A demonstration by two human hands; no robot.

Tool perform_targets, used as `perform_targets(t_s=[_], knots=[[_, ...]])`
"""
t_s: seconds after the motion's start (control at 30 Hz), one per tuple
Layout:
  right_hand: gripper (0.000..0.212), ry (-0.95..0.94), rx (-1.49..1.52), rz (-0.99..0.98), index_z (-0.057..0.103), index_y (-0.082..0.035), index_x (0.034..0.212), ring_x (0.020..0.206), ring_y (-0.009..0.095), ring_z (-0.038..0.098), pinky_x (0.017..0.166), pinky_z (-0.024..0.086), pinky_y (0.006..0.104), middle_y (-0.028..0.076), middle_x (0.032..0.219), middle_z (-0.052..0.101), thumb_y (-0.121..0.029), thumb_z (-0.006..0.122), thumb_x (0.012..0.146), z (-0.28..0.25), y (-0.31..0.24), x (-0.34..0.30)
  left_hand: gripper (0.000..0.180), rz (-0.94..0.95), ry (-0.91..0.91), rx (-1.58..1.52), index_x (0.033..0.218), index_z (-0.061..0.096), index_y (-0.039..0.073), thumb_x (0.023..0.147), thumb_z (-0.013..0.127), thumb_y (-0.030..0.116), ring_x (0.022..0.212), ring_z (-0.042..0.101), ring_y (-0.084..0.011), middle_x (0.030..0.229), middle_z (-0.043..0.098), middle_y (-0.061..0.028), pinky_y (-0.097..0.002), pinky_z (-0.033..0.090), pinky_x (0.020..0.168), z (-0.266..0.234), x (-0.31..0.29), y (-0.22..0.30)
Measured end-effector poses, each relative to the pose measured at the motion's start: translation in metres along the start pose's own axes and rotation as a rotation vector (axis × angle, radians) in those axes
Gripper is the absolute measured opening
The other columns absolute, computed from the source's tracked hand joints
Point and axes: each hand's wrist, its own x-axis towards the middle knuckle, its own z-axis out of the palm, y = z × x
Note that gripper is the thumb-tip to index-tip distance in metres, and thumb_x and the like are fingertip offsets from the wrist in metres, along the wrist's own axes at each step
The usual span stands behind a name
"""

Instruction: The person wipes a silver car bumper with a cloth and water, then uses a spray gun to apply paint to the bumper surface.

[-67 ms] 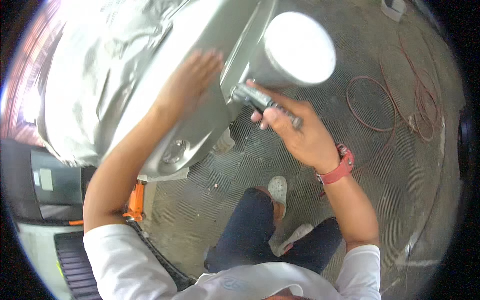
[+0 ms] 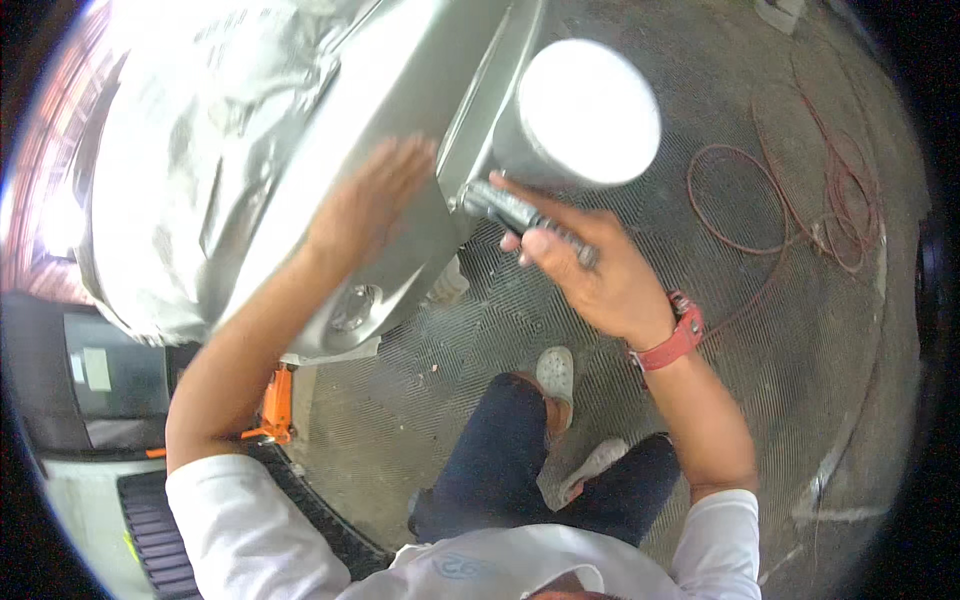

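Note:
My left hand (image 2: 375,195) lies flat, fingers spread, on a grey primed car body panel (image 2: 330,130), close to its right edge. My right hand (image 2: 590,270) grips a dark cylindrical tool (image 2: 510,210) whose tip touches the panel's edge by a seam. A red band is on that wrist. A large white-topped cylinder (image 2: 585,105) stands just beyond the tool, beside the panel.
Crumpled grey masking sheet (image 2: 170,170) covers the car to the left. A red hose (image 2: 790,200) loops on the textured floor at the right. An orange jack stand (image 2: 275,405) is under the panel. My legs and white shoes (image 2: 555,375) are below.
My left hand has slid slightly along the panel and looks blurred. The right hand and tool stay at the panel edge.

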Motion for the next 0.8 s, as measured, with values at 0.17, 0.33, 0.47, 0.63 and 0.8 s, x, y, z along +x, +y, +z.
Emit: perform_targets(t_s=[0.17, 0.33, 0.47, 0.63, 0.8], knots=[[0.068, -0.127, -0.06, 0.277, 0.06, -0.005, 0.161, 0.117, 0.026, 0.078, 0.106, 0.059, 0.0426, 0.019, 0.147, 0.072, -0.053, 0.059, 0.113, -0.002, -0.044, -0.01, 0.08, 0.475, -0.187, -0.074, 0.181, 0.008, 0.009, 0.116, 0.037, 0.046, 0.174, 0.006, -0.0237, 0.19, 0.007, -0.0063, -0.0483, -0.001, 0.142, 0.025, -0.132, 0.046], [0.062, -0.171, -0.095, 0.406, 0.063, -0.009, 0.16, 0.14, 0.035, 0.066, 0.116, 0.052, 0.047, 0.019, 0.152, 0.069, -0.046, 0.065, 0.11, 0.008, -0.092, -0.025, 0.08, 0.567, -0.163, -0.295, 0.181, 0.006, 0.008, 0.117, 0.037, 0.044, 0.175, 0.002, -0.0235, 0.19, 0.004, -0.0068, -0.0455, -0.002, 0.142, 0.039, -0.169, 0.002], [0.049, -0.162, -0.103, 0.468, 0.075, -0.006, 0.136, 0.126, 0.04, 0.071, 0.111, 0.053, 0.0504, 0.02, 0.132, 0.076, -0.045, 0.07, 0.106, 0.024, -0.13, -0.02, 0.081, 0.412, -0.077, -0.479, 0.18, 0.01, 0.009, 0.116, 0.039, 0.049, 0.175, 0.001, -0.0263, 0.19, 0.004, -0.0075, -0.0508, -0.004, 0.141, 0.041, -0.088, -0.016], [0.047, -0.144, -0.144, 0.459, 0.081, -0.006, 0.12, 0.111, 0.042, 0.075, 0.1, 0.057, 0.0519, 0.021, 0.118, 0.08, -0.05, 0.068, 0.107, 0.035, -0.159, 0.015, 0.08, 0.294, 0.006, -0.548, 0.18, 0.016, 0.012, 0.116, 0.039, 0.053, 0.175, 0.001, -0.0307, 0.189, 0.008, -0.0079, -0.0582, -0.007, 0.139, 0.046, -0.021, -0.032], [0.046, -0.05, -0.107, 0.359, 0.08, -0.006, 0.121, 0.106, 0.044, 0.075, 0.097, 0.057, 0.0522, 0.021, 0.114, 0.08, -0.048, 0.067, 0.109, 0.022, -0.164, 0.059, 0.079, 0.505, -0.081, -0.352, 0.18, 0.022, 0.015, 0.114, 0.041, 0.053, 0.175, 0.004, -0.0287, 0.189, 0.013, -0.0063, -0.062, -0.006, 0.139, 0.017, -0.023, -0.076]])
